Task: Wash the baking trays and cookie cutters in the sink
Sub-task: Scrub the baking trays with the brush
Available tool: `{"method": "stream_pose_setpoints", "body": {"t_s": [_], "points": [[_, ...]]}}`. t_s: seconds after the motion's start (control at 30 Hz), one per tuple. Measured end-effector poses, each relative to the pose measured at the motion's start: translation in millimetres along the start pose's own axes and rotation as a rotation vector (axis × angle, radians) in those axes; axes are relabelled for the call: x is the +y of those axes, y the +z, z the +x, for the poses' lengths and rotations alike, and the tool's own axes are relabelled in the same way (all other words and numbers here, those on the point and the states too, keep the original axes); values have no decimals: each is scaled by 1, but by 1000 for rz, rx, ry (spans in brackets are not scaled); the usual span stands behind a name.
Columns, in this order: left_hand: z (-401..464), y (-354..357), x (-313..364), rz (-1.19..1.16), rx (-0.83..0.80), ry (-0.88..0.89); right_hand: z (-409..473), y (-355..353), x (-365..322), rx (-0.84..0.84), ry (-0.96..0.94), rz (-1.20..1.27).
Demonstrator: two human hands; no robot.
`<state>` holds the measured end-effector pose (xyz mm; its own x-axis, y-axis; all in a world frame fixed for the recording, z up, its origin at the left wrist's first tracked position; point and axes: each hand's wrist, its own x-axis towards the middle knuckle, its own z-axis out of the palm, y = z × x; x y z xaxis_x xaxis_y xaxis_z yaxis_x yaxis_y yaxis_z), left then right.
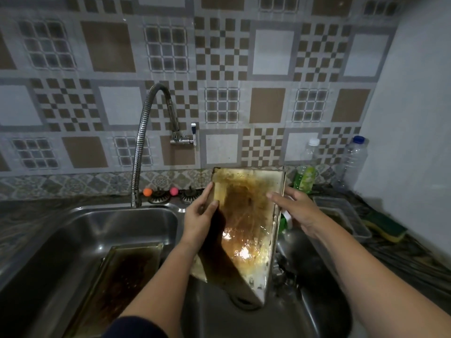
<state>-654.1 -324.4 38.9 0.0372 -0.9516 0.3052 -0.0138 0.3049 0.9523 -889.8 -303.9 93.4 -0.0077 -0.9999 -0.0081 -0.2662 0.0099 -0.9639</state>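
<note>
Stained baking tray (246, 215) upright | left hand (199, 215) grips edge | right hand (296, 211) fingers straight

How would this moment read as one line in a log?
left hand grips tilted baking tray | right hand open at its right edge | second tray lies in left sink basin

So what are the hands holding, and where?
The left hand grips the dirty tray by its left edge, near the top. The right hand is at the tray's right edge with straight fingers; whether it grips cannot be told.
</note>
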Motion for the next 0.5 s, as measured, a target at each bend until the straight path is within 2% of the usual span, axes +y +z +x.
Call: {"method": "stream_pose_setpoints", "body": {"t_s": [0.13, 0.23, 0.37, 0.43, 0.5], "points": [[0, -9, 1, -33, 38, 32, 2, -9, 12, 85, 23, -306], [3, -9, 2, -14, 135, 63, 3, -7, 22, 246, 2, -403], [4, -6, 8, -47, 292, 95, -6, 30, 30, 350, -215, -656], [9, -5, 12, -79, 329, 93, -19, 52, 36, 424, -338, -615], [13, -2, 15, -90, 352, 91, -33, 69, 42, 431, -454, -547]]}}
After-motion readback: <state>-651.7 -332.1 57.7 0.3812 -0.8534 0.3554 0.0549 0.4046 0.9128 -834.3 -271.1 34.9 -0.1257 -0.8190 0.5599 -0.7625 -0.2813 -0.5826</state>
